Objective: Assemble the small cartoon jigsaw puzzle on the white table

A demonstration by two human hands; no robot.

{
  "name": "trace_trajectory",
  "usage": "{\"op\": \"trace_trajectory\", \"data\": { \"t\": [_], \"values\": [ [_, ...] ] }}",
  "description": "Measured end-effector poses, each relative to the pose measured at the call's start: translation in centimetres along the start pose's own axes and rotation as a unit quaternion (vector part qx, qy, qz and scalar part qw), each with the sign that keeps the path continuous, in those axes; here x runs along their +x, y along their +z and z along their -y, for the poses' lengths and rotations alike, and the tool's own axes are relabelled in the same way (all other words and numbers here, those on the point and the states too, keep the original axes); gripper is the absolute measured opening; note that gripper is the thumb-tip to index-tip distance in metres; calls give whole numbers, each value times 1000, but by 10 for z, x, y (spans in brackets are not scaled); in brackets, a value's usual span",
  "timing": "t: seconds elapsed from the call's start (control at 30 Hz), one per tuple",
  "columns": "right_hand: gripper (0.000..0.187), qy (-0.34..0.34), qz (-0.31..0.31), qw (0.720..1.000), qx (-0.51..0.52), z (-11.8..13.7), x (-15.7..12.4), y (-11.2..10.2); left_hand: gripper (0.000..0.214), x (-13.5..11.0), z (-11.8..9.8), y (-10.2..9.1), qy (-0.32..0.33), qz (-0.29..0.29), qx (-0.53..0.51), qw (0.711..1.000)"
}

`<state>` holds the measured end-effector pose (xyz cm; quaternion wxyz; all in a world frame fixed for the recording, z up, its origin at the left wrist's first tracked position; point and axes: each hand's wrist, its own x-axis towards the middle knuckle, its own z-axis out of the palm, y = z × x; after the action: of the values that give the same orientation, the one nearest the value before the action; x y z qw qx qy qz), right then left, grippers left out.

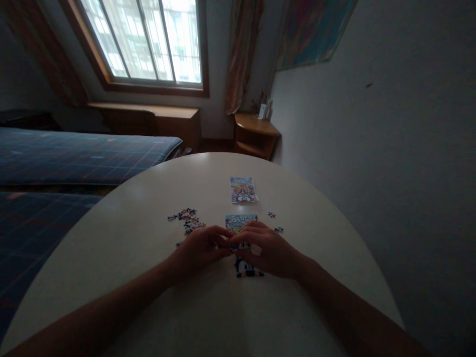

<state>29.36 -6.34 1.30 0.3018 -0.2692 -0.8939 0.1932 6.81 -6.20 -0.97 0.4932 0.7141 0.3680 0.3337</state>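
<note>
Far to the left of the puzzle (241, 218) there is a bed (74, 156) with a dark checked cover. Nearer to the puzzle, on its left, lies a heap of loose pieces (190, 219) on the white table (201, 171). The left hand (204, 246) is at the left edge of the puzzle, its fingers bent; I cannot tell if they pinch a piece. The puzzle lies partly hidden below both hands. Beyond it lies a printed sheet (243, 190). The right hand (268, 249) covers its right part, fingers curved; whether they hold something, I cannot tell. Some small pieces (271, 214) lie right of the puzzle.
</note>
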Motion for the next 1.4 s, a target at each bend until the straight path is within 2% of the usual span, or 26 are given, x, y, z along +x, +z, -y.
{"op": "trace_trajectory", "data": {
  "t": [0.37,0.67,1.07,1.4],
  "values": [
    [22,28,-11,999,-34,-1,-3,0,18,0,-11,-2,8,-8,62,998],
    [25,43,-7,998,-52,0,-2,0,16,1,-15,0,5,-13,59,998],
    [28,46,-16,997,-56,0,-2,2,14,1,-8,-1,-8,4,91,996],
    [17,25,-10,999,-45,-3,-3,1,11,-1,-10,-2,-3,-5,83,997]
  ]
}}
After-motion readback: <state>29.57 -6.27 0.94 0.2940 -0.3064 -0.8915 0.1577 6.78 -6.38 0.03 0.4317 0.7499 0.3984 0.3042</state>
